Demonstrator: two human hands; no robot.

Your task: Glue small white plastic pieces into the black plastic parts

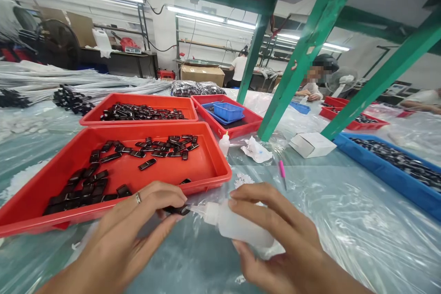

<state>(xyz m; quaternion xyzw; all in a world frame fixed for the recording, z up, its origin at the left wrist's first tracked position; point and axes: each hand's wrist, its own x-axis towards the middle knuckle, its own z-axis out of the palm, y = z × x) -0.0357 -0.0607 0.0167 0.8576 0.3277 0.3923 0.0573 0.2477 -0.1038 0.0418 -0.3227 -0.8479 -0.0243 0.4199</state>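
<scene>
Between the fingertips and thumb of my left hand (138, 229) is a small glossy black part (177, 210), partly covered by the fingers. My right hand (279, 234) grips a translucent white squeeze bottle (241, 227), tilted nearly flat. Its thin nozzle points left and meets the end of the black part. Just beyond my left hand, a red tray (179, 167) holds many similar black parts, most of them at its left side and along its back.
Behind stand a second red tray (138, 96) of black parts and a red tray with blue trays (228, 112). A small bottle (224, 144), crumpled paper (257, 150), pink-handled tool (282, 169), white box (312, 144) and blue tray (396, 170) lie right. Green posts rise beyond; people sit farther back.
</scene>
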